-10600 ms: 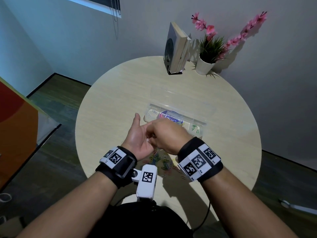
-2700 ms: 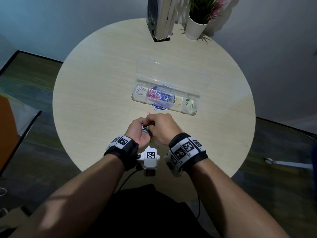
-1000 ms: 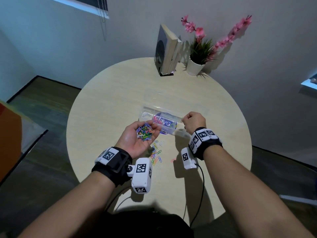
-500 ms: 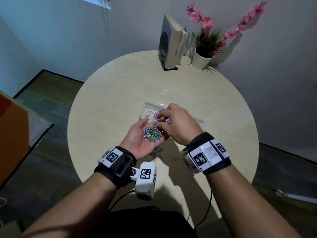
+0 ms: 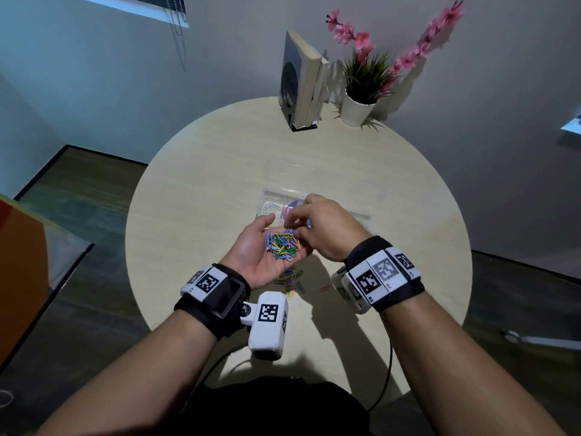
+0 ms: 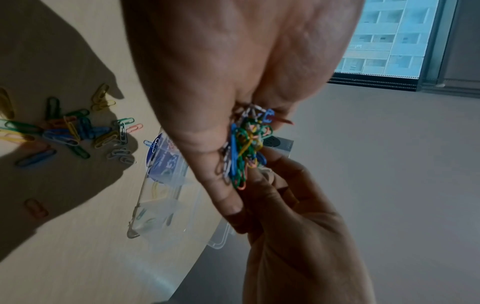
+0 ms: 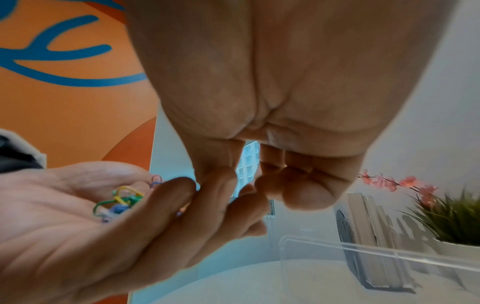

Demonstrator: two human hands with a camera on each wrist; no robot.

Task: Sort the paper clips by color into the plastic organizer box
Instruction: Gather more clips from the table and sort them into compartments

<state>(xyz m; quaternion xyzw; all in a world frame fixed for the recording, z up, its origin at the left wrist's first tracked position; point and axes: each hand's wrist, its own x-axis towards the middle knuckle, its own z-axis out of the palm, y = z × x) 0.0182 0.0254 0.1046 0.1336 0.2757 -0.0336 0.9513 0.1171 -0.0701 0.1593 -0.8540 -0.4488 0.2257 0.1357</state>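
While the left hand (image 5: 259, 250) lies palm up with relaxed fingers cradling a heap of mixed paper clips (image 5: 283, 245), the right hand (image 5: 320, 228) curls its fingers (image 5: 294, 220) over the heap; whether they pinch one I cannot tell. Half a second ago it hovered likewise. More clips (image 5: 290, 280) lie on the surface (image 5: 195, 190) before the box (image 5: 270, 204), whose label is unreadable.

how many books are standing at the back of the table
2, as far as shows. Both books stand upright side by side in a black holder at the table's far edge, left of the potted plant. A thinner one may be hidden between them.
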